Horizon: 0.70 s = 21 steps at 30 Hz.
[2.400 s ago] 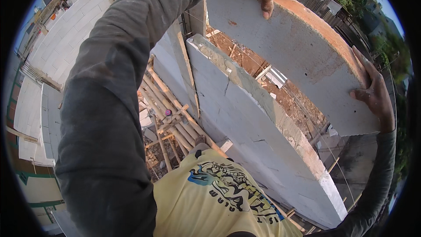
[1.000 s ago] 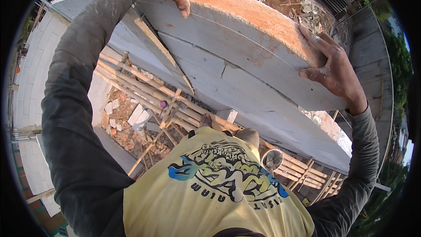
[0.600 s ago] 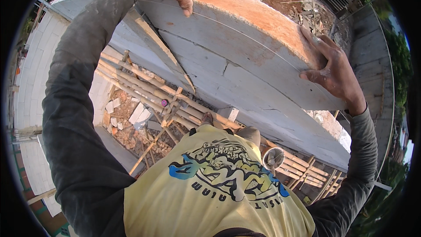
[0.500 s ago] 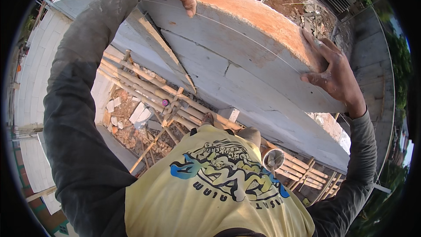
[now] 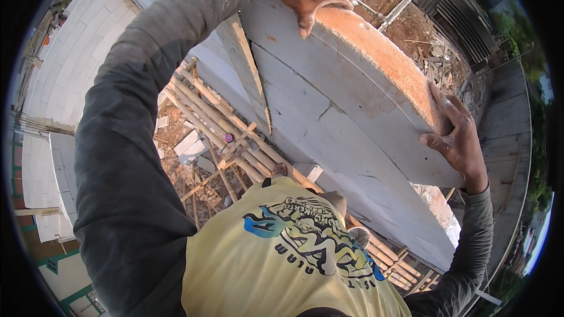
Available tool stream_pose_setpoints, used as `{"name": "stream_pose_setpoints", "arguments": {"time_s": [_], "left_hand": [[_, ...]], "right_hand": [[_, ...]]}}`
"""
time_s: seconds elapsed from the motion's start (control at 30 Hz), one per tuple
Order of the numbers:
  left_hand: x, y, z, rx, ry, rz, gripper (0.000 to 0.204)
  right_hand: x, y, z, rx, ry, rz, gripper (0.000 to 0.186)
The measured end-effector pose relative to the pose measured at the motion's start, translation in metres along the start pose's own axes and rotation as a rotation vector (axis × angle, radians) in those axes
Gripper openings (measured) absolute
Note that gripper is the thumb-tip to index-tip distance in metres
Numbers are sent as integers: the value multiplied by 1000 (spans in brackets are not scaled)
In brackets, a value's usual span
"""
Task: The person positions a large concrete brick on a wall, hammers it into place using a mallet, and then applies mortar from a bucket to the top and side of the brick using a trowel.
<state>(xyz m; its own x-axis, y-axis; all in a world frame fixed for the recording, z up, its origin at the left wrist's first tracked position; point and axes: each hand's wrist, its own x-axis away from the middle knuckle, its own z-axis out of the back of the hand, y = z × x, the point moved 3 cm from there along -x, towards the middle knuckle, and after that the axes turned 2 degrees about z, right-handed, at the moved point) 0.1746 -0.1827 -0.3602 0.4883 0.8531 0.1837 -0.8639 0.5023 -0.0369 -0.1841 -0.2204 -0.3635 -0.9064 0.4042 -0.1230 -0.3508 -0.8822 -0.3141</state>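
Note:
A long grey block (image 5: pixel 376 56) with an orange, dusty top lies on the upper edge of a grey block wall (image 5: pixel 335 141). My left hand (image 5: pixel 308 3) grips its far end at upper middle, fingers over the top and thumb down the near face. At the right, my right hand (image 5: pixel 455 141) holds the other end the same way, fingers curled over the edge. A thin line runs along the block's face, just below the orange top. Left of the block, an upright timber (image 5: pixel 249 73) stands against the wall, partly behind my left arm.
Below are bamboo scaffold poles (image 5: pixel 232 141) with a foot (image 5: pixel 279 170) on them, a small pink round object (image 5: pixel 229 138) and rubble (image 5: pixel 191 147). Pale block walls (image 5: pixel 70 58) rise at left, a darker wall (image 5: pixel 505 135) at right; corrugated sheets (image 5: pixel 464 29) lie beyond.
The block has come down from a raised position onto the wall top, both my hands still on it. Since half a second ago the view has shifted, so hands and block appear further right and lower.

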Motion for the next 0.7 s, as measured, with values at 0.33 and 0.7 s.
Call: {"name": "stream_pose_setpoints", "arguments": {"time_s": [0.33,0.7], "left_hand": [[8,-9,-23,41,122,-43,103],[7,-23,-39,221,176,214,118]], "right_hand": [[1,-5,-3,30,35,81,102],[19,32,-6,107,43,130,96]]}}
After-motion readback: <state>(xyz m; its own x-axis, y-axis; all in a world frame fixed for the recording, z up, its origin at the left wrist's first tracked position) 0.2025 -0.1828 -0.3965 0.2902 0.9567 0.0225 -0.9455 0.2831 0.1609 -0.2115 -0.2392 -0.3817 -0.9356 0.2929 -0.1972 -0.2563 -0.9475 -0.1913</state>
